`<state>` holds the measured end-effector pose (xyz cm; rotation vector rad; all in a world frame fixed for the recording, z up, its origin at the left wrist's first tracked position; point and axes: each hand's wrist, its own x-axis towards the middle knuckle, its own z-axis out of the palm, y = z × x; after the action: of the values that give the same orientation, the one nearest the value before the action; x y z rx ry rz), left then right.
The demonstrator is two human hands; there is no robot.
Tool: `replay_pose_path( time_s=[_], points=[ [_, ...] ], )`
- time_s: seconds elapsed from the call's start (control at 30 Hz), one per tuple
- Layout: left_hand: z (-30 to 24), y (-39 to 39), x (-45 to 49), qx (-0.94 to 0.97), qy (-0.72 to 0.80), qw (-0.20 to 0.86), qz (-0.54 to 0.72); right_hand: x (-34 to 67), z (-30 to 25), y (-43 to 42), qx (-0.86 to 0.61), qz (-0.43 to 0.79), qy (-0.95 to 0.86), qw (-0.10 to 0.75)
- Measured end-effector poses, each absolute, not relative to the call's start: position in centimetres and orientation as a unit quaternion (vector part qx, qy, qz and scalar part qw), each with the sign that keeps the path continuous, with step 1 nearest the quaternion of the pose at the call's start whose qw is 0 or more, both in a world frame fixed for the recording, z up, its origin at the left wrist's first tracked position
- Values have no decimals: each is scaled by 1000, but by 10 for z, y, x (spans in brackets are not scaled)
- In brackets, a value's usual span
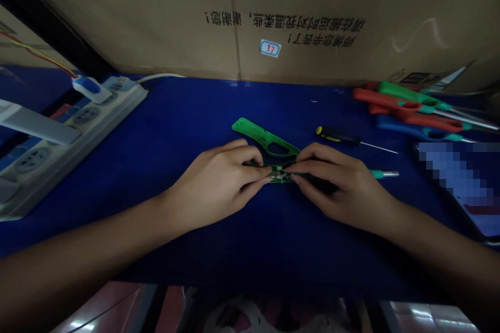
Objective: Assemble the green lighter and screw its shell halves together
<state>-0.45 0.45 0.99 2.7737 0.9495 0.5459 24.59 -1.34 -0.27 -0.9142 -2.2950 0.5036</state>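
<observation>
A green half-shell point(252, 130) of a long-reach lighter lies on the blue table, just beyond my fingers. In front of it is the lighter's other half point(278, 175), with small inner parts showing. Thumb and fingers of my left hand point(222, 177) are closed in a pinch at the left side of these parts. From the right, my right hand point(344, 179) pinches at the same inner parts, covering much of the body. The lighter's metal nozzle point(388, 174), with a teal collar, sticks out to the right beyond my right hand. What exactly sits between the fingertips is partly hidden.
A black-and-yellow screwdriver point(339, 136) lies behind my right hand. Several red, green and blue lighters point(414, 106) are piled at the back right, near a phone point(461, 182). A power strip point(86, 119) with plugs stands at left. A cardboard box point(164, 21) walls the back.
</observation>
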Motion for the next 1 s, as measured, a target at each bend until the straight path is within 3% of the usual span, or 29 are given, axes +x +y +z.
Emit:
replay_pose_path(
  time_s=[0.2, 0.5, 0.77, 1.0],
  points=[
    [6, 3, -2, 905, 357, 125, 197, 248, -2, -14, -321, 154, -886, 296],
    [2, 5, -2, 866, 377, 219, 244, 253, 6, -16, -258, -22, -950, 173],
    [5, 4, -1, 875, 395, 165, 228, 253, -2, -7, -344, 79, -882, 313],
    [3, 3, -4, 891, 374, 123, 224, 251, -6, -3, -348, 118, -886, 284]
  ],
)
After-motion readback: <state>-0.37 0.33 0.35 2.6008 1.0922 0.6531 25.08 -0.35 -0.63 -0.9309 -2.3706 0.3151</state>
